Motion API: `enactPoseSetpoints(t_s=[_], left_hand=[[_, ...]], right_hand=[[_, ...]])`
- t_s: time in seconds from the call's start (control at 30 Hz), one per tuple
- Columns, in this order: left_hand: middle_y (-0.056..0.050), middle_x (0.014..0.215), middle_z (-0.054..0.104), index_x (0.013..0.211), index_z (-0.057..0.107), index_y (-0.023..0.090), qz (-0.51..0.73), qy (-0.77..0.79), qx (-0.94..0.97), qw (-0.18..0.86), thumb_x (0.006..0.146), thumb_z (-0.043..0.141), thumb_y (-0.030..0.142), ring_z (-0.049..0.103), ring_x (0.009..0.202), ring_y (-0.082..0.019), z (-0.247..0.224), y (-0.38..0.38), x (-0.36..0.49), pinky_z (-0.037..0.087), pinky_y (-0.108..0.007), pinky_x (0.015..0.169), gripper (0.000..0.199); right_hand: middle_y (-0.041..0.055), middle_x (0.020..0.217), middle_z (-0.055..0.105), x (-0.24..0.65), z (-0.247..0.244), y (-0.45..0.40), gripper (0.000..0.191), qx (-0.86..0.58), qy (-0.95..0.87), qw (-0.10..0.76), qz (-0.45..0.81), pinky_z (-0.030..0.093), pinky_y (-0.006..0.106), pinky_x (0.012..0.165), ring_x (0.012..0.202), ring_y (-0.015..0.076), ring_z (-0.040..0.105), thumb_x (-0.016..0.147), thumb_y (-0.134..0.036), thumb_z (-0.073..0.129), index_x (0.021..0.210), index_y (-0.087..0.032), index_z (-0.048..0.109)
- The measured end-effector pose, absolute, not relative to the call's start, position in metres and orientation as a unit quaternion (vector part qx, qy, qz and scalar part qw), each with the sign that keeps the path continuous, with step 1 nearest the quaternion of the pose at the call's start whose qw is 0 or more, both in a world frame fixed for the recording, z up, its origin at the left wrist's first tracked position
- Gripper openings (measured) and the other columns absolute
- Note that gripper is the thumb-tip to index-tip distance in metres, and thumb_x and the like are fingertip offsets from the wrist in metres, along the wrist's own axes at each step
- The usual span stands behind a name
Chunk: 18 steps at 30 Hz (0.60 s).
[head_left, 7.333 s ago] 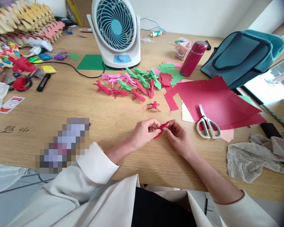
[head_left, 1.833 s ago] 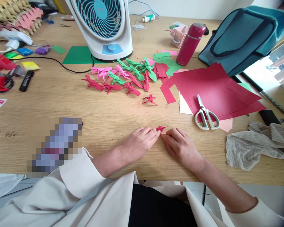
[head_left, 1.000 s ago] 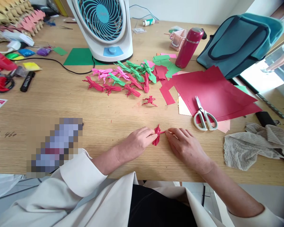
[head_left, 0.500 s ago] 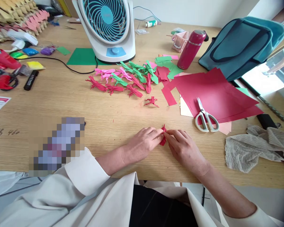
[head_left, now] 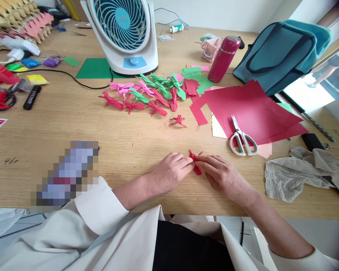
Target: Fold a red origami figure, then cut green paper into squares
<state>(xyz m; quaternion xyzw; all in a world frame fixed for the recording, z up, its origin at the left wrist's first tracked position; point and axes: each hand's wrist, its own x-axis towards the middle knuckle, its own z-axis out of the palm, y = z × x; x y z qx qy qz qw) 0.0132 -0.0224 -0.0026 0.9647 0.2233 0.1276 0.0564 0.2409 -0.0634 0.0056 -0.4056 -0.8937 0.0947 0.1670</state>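
Between my fingertips, just above the wooden table, is a small red folded-paper figure [head_left: 197,169] with thin points sticking out at its top. My left hand [head_left: 173,169] pinches it from the left, fingers closed. From the other side my right hand [head_left: 224,175] grips it between thumb and fingers. The fingertips hide its middle. Beyond the hands a finished-looking red paper figure [head_left: 178,121] with spread legs stands by itself. Farther back lies a cluster of similar red, pink and green paper figures [head_left: 141,96].
White-handled scissors [head_left: 243,140] lie on red paper sheets [head_left: 257,109] at the right. A grey cloth [head_left: 285,180] is at the right edge. Behind stand a fan [head_left: 132,62], a red bottle [head_left: 224,58] and a teal bag [head_left: 271,56]. A blurred-out object [head_left: 64,173] sits left of my arm.
Both hands keep hold of the red paper figure. Its upper points now spread apart, where a single upright point showed before. The view has shifted slightly.
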Motion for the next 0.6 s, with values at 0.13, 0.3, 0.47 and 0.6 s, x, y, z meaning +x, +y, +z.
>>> enactPoseSetpoints(t_s=[0.13, 0.3, 0.47, 0.6], left_hand=[[-0.008, 0.117, 0.067, 0.119, 0.061, 0.014, 0.145, 0.213, 0.961, 0.104, 0.097, 0.043, 0.014, 0.057, 0.105, -0.02, -0.003, -0.019, 0.01, 0.045, -0.037, 0.094, 0.028], [-0.006, 0.108, 0.067, 0.115, 0.062, 0.017, 0.158, 0.259, 0.937, 0.171, 0.095, 0.046, 0.013, 0.057, 0.101, -0.019, 0.003, -0.01, 0.01, 0.046, -0.035, 0.094, 0.025], [-0.009, 0.116, 0.061, 0.119, 0.06, 0.017, 0.173, 0.306, 0.921, 0.169, 0.093, 0.053, 0.017, 0.053, 0.111, -0.023, 0.007, 0.007, 0.019, 0.044, -0.039, 0.098, 0.027], [-0.007, 0.102, 0.06, 0.098, 0.067, 0.018, 0.143, 0.325, 0.91, 0.213, 0.091, 0.058, 0.023, 0.055, 0.102, -0.021, 0.011, 0.021, 0.025, 0.045, -0.037, 0.093, 0.013]], right_hand=[[0.0149, 0.129, 0.063, 0.24, 0.006, -0.066, 0.032, -0.398, -0.904, 0.147, 0.054, 0.051, 0.044, 0.093, 0.112, 0.0253, 0.061, 0.095, -0.01, 0.046, 0.125, -0.014, 0.059], [0.0154, 0.13, 0.063, 0.239, 0.005, -0.066, 0.031, -0.387, -0.912, 0.136, 0.03, 0.051, 0.044, 0.096, 0.113, 0.0262, 0.061, 0.096, -0.011, 0.046, 0.124, -0.012, 0.06], [0.0169, 0.135, 0.06, 0.245, 0.003, -0.063, 0.033, -0.36, -0.922, 0.139, 0.029, 0.047, 0.045, 0.106, 0.12, 0.0255, 0.059, 0.097, -0.009, 0.044, 0.126, -0.008, 0.059], [0.0168, 0.14, 0.056, 0.251, 0.001, -0.06, 0.034, -0.337, -0.933, 0.125, 0.031, 0.045, 0.048, 0.109, 0.124, 0.0263, 0.057, 0.097, -0.009, 0.044, 0.127, -0.008, 0.059]])
